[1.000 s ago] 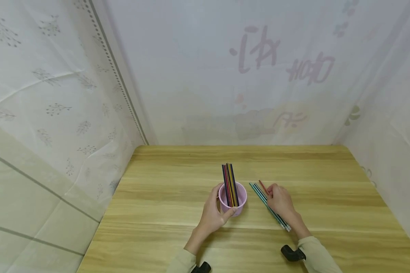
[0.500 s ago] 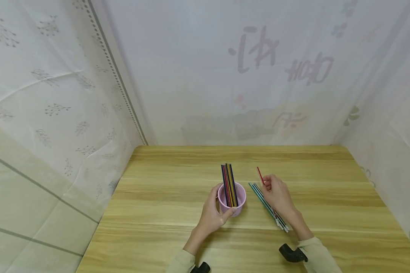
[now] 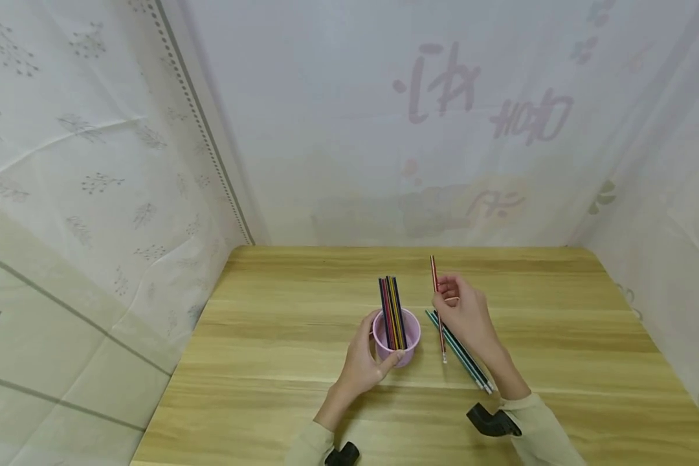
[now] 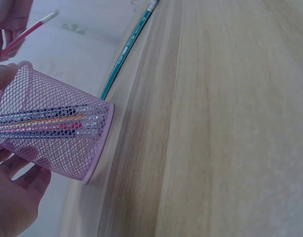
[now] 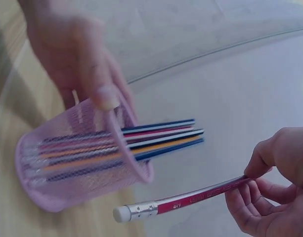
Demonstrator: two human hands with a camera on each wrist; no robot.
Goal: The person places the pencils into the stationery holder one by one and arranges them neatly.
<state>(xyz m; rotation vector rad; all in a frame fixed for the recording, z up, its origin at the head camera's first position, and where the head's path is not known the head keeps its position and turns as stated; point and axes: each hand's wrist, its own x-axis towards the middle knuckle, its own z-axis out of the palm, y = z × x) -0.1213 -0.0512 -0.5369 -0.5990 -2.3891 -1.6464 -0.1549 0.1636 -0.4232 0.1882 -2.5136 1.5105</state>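
Observation:
A pink mesh pencil cup (image 3: pixel 413 325) stands on the table, and my left hand (image 3: pixel 362 366) grips it round the side with the thumb at its rim. Several pencils (image 3: pixel 391 310) in dark blue, red and yellow lean inside the cup, eraser ends down in the right wrist view. My right hand (image 3: pixel 465 314) pinches a red pencil (image 5: pixel 200 194) between thumb and fingers. That pencil is nearly upright, its white eraser pointing down, just right of the cup and apart from it. Beneath the right hand lie several green and dark pencils (image 3: pixel 463 358).
The wooden table (image 3: pixel 268 336) reaches back to a pale printed curtain (image 3: pixel 338 162). Another patterned curtain (image 3: pixel 110 194) hangs on the left. Black wrist mounts (image 3: pixel 492 422) stick out from both sleeves.
My right hand has lifted the red pencil off the pile and moved up and left. The pencil has turned from slanting to nearly upright. My left hand and the cup stay in place.

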